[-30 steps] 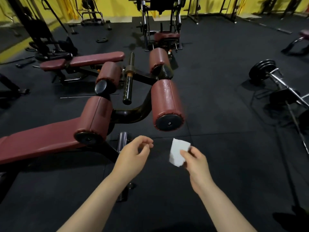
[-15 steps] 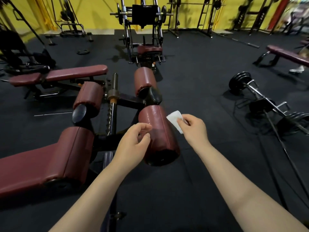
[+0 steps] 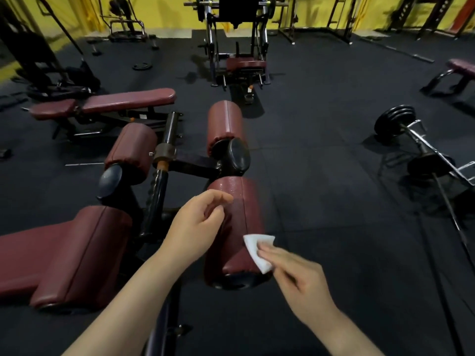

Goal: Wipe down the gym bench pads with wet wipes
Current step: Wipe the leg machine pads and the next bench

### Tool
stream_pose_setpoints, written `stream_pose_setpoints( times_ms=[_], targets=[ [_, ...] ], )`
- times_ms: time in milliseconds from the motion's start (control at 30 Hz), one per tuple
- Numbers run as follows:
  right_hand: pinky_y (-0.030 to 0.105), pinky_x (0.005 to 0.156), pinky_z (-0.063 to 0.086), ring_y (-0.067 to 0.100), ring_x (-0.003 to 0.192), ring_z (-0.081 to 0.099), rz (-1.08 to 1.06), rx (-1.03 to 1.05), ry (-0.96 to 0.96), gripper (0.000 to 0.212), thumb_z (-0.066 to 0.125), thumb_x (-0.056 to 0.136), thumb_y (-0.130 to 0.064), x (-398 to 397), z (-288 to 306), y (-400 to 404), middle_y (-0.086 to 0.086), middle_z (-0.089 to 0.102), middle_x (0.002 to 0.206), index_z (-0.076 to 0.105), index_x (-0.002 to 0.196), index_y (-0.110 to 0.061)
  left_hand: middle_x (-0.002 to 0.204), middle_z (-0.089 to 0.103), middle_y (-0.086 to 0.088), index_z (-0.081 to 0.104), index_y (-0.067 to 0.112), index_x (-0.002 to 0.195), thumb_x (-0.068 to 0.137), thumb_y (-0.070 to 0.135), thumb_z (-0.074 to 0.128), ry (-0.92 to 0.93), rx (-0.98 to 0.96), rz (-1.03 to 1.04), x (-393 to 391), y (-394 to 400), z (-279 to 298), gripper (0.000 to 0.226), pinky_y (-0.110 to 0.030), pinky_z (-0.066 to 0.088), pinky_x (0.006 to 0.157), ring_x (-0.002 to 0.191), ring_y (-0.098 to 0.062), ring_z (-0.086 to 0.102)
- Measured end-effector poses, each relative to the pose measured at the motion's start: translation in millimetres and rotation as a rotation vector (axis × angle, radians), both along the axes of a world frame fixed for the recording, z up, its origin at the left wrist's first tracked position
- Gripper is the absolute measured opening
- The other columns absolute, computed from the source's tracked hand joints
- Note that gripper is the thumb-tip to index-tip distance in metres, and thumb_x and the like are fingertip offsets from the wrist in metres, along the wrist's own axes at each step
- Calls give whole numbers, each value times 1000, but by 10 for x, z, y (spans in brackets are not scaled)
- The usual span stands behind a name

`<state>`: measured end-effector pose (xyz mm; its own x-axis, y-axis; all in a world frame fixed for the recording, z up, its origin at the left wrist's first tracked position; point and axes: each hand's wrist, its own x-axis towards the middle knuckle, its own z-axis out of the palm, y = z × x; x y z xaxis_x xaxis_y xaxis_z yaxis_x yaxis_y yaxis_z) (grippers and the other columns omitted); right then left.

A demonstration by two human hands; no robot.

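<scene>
The right hand presses a wipe with flat fingers onto the near roller pad, at five o'clock. At seven, the left hand hangs loosely curled, holding nothing. Best to keep the wipe flat and work round the roller, then reach the far pads at twelve.

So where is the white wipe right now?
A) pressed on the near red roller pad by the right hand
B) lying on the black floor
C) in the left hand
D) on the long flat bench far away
A: the right hand presses the white wipe against the near red roller pad, while the left hand hovers beside it holding nothing.
</scene>
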<state>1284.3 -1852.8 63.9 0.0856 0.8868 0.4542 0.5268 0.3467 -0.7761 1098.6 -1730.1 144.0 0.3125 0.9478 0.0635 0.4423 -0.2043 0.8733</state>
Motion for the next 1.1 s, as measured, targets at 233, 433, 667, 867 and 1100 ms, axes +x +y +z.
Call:
stream_pose_setpoints(
  times_ms=[233, 433, 667, 867, 1100],
  targets=[
    [28, 99, 49, 14, 113, 62, -20, -18, -122, 42, 52, 91, 6, 256, 73, 1053, -1, 66, 122, 65, 125, -14, 121, 59, 14, 62, 24, 129, 92, 8, 46, 336, 199, -88, 281, 70, 165, 43, -5, 30, 96, 121, -2, 46],
    [29, 97, 50, 9, 114, 62, 25, -61, -15, 43, 56, 90, 8, 225, 57, 795, 0, 67, 123, 63, 127, -13, 139, 53, 14, 55, 27, 133, 84, 26, 27, 546, 293, -175, 344, 9, 16, 56, -32, 14, 121, 140, -1, 32],
    [27, 100, 48, 10, 116, 61, 124, 142, -213, 32, 53, 91, -2, 329, -83, 280, 3, 67, 123, 68, 118, -7, 146, 46, 22, 49, 36, 141, 86, 39, 14, 683, 335, -182, 217, -91, -17, 65, -40, -3, 123, 145, 4, 20],
    [33, 98, 48, 10, 114, 61, -5, 10, -280, 32, 51, 91, -4, 289, 271, 1387, -1, 67, 123, 72, 115, -12, 146, 45, 25, 53, 39, 139, 81, 49, 10, 755, 351, -89, 140, -134, -17, 72, -40, -2, 123, 146, 2, 19],
    [30, 106, 44, 14, 117, 60, 456, 317, -444, 30, 52, 89, 2, 200, 258, 370, 4, 69, 119, 72, 111, -4, 144, 44, 29, 52, 38, 139, 85, 40, 18, 652, 175, 4, -157, -130, -131, 64, -36, 0, 123, 146, 4, 14]
  ],
)
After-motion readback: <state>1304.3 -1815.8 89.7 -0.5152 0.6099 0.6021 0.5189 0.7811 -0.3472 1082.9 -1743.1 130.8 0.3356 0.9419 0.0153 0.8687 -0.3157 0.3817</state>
